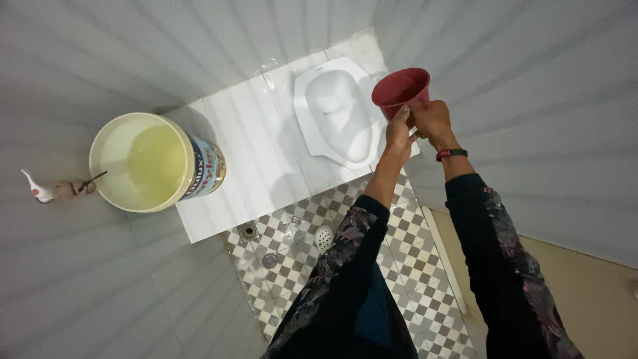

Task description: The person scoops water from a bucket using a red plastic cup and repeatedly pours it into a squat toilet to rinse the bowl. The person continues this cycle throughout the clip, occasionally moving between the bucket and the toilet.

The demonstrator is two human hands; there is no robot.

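Red cup [401, 88] sits gripped in both hands, left hand [397, 130] and right hand [432, 119], beside the toilet [335, 113]. Tipping it should call for a steady tilt toward the bowl just left of them.

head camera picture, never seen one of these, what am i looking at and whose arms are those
The single picture comes from a camera worn on a person's head, looking down, so the two dark-sleeved arms are that person's own. No machine is involved. Both hands hold a red plastic cup: the left hand grips its base with the fingers, and the right hand, with a red wristband, holds it from the side. Below is a white squat toilet set in a raised white platform. A large bucket of yellowish liquid stands on the platform's left end. The lower floor has checkered tiles.
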